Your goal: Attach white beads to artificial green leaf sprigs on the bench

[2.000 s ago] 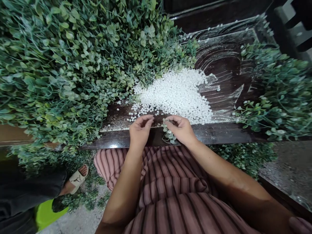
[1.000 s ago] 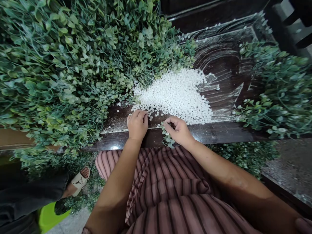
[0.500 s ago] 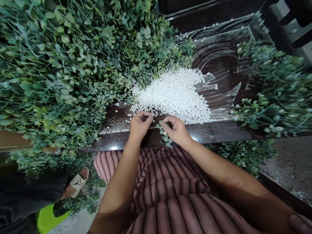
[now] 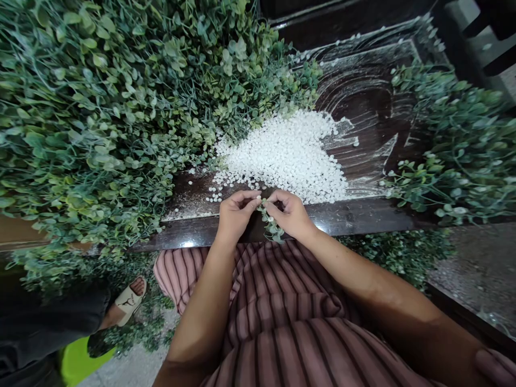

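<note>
Between thumb and fingers, my right hand (image 4: 291,214) pinches a small sprig of green leaves (image 4: 274,231), which hangs down over the table edge. My left hand (image 4: 237,215) is closed in a pinch on a small white bead (image 4: 259,198), right beside the sprig's upper end. The fingertips of both hands almost meet. Just beyond them a heap of small white beads (image 4: 286,156) is spread on the dark wooden table (image 4: 363,113).
A large pile of leafy green sprigs (image 4: 100,118) covers the table's left side. More sprigs (image 4: 463,150) lie at the right. Greenery (image 4: 399,255) also shows below the table edge. At lower left are another person's sandalled foot (image 4: 131,301) and a bright green object (image 4: 83,363).
My left hand has moved right, bringing its pinched fingertips up to the sprig. My right hand stays nearly in place with the sprig.
</note>
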### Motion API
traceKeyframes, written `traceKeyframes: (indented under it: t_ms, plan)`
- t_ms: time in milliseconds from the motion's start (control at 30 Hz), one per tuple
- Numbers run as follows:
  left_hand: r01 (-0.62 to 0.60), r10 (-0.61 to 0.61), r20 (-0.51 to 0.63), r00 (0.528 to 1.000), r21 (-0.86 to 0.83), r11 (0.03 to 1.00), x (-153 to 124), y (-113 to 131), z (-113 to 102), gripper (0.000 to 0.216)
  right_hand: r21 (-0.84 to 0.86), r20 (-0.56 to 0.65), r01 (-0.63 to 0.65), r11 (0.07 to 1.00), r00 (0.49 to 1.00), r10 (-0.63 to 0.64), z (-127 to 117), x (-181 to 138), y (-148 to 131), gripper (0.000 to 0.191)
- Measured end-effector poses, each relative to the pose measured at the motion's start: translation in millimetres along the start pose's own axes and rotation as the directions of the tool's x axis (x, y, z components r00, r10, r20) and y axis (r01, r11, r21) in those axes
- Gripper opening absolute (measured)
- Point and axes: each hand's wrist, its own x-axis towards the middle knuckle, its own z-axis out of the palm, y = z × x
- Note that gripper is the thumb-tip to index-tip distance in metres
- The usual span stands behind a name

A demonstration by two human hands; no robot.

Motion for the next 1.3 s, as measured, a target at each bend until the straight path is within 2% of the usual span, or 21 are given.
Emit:
traceKeyframes:
  t_ms: [233,500,700,1000,1300]
  plan:
    - [-0.146,0.143,0.028,0.989,0.152,0.977,-3,5,0,0.009,0.006,0.020,-0.028,1.000,0.999,0.028,-1,0,0,0.018]
    - [-0.165,0.154,0.087,0.984,0.137,0.977,-5,3,-2,0.012,-0.006,0.017,-0.035,0.999,0.999,0.036,-2,-1,1,0.017]
    - [-0.066,0.063,0.069,0.996,0.041,0.997,-5,0,0,0.008,0.037,0.020,-0.064,0.997,0.998,0.063,-2,0,1,0.017]
    - [0.054,-0.047,0.062,0.997,-0.118,0.992,-3,-5,2,0.010,0.006,0.018,-0.082,0.997,0.996,0.082,-3,0,1,0.018]
    - [0.099,-0.098,0.017,0.995,-0.065,0.993,-2,-3,7,0.015,0.031,0.031,-0.085,0.996,0.996,0.084,-3,1,1,0.022]
